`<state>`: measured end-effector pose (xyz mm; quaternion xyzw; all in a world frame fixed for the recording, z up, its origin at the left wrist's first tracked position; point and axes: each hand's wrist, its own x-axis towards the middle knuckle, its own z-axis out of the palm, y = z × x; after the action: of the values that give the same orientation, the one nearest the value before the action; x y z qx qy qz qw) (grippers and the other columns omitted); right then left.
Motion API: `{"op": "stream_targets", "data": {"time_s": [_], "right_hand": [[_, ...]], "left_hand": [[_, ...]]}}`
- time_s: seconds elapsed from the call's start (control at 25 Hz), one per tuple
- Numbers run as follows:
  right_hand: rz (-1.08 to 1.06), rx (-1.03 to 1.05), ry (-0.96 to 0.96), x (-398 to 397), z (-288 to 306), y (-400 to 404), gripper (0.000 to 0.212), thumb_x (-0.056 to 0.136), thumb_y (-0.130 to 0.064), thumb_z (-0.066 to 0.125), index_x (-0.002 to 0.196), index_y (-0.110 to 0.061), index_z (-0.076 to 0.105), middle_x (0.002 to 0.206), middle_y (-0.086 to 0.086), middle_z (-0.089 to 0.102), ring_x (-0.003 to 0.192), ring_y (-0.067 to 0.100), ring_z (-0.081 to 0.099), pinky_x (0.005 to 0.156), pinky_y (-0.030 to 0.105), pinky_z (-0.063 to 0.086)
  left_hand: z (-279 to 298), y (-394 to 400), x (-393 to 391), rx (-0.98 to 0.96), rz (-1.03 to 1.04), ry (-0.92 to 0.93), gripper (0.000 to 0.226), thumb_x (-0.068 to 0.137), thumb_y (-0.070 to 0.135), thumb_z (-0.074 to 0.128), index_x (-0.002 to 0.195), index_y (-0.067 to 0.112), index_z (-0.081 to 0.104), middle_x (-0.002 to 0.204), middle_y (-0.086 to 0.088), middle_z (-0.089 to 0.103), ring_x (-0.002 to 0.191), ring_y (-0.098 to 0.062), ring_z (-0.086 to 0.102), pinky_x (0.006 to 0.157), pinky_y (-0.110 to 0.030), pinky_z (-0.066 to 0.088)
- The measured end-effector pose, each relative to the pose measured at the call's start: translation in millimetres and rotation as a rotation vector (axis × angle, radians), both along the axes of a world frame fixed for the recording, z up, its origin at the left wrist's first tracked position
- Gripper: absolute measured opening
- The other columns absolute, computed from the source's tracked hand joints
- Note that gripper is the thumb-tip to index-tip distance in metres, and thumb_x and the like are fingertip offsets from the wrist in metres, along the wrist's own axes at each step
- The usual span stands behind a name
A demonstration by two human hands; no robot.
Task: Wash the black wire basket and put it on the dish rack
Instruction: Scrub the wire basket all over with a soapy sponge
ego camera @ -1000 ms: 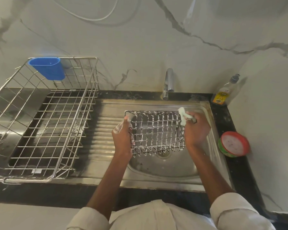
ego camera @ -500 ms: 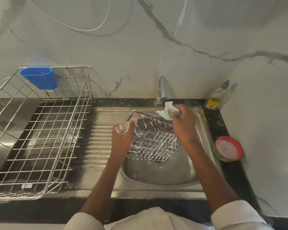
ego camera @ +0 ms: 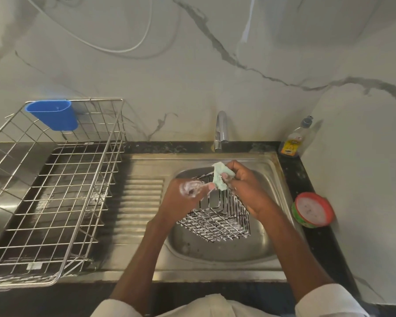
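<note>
Head view: my left hand (ego camera: 188, 197) grips the soapy black wire basket (ego camera: 217, 219) by its far rim over the sink (ego camera: 215, 259); my right hand (ego camera: 242, 191) pinches a green cloth (ego camera: 218, 177) there. The dish rack (ego camera: 55, 202) lies left.

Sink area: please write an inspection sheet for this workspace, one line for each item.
Surface: steel sink with ribbed drainboard, set in a dark counter; wet.
Job's things: black wire basket held tilted over the sink bowl, covered in foam; dish rack on the left, holding only a blue cup hung on its back rim.
Clutter: soap bottle in the back corner; red-rimmed round tub on the right counter.
Hands: left hand soapy, grips the basket's top edge; right hand pinches a pale green cloth against the basket.
Cables: white cable looping on the wall.
Surroundings: marble-look wall; tap, no water seen running.
</note>
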<state>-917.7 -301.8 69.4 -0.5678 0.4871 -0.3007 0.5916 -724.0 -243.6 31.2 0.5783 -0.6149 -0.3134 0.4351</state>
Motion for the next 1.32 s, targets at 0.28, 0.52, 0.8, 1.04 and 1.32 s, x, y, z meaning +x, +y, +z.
{"op": "stream_targets", "data": {"time_s": [0.28, 0.52, 0.8, 1.04, 1.32], "right_hand": [[-0.072, -0.081, -0.037, 11, -8, 8, 0.009, 0.097, -0.002, 0.06, 0.092, -0.01, 0.058, 0.092, 0.003, 0.072, 0.074, 0.001, 0.067, 0.059, 0.018, 0.053], [0.192, -0.346, 0.145, 28, -37, 27, 0.028, 0.088, 0.006, 0.065, 0.085, -0.02, 0.056, 0.079, -0.027, 0.06, 0.071, -0.007, 0.052, 0.063, 0.014, 0.039], [0.465, -0.29, 0.284, 30, -51, 43, 0.028, 0.08, -0.008, 0.075, 0.083, -0.035, 0.066, 0.09, -0.011, 0.071, 0.088, 0.008, 0.067, 0.072, 0.032, 0.054], [-0.034, -0.226, 0.252, 28, -41, 32, 0.018, 0.083, -0.011, 0.081, 0.097, -0.022, 0.074, 0.092, -0.007, 0.076, 0.076, 0.006, 0.073, 0.065, 0.03, 0.062], [-0.068, -0.132, 0.473, 80, -47, 10, 0.014, 0.085, -0.011, 0.075, 0.097, -0.018, 0.078, 0.087, 0.002, 0.077, 0.074, 0.02, 0.074, 0.071, 0.042, 0.063]], "left_hand": [[-32, 1, 0, 0.03, 0.428, -0.018, 0.045, 0.093, 0.061, 0.07, 0.109, 0.019, 0.074, 0.106, 0.004, 0.075, 0.099, -0.018, 0.073, 0.082, -0.027, 0.057], [-41, -12, 17, 0.927, 0.423, 0.937, 0.084, 0.078, 0.081, 0.072, 0.132, 0.018, 0.068, 0.131, -0.018, 0.072, 0.116, -0.041, 0.069, 0.087, -0.057, 0.059], [-73, 8, 12, 0.785, 0.525, 1.074, 0.037, 0.091, 0.038, 0.064, 0.112, 0.009, 0.071, 0.091, -0.011, 0.073, 0.076, -0.03, 0.071, 0.071, -0.035, 0.058], [-78, 25, 19, 0.557, 0.476, 1.071, 0.066, 0.101, 0.07, 0.054, 0.134, 0.014, 0.067, 0.1, -0.009, 0.074, 0.08, -0.02, 0.074, 0.068, -0.036, 0.063], [-94, 30, 26, 0.515, 0.369, 1.066, 0.1, 0.083, 0.086, 0.062, 0.155, 0.017, 0.055, 0.149, -0.019, 0.062, 0.137, -0.043, 0.06, 0.114, -0.069, 0.044]]}}
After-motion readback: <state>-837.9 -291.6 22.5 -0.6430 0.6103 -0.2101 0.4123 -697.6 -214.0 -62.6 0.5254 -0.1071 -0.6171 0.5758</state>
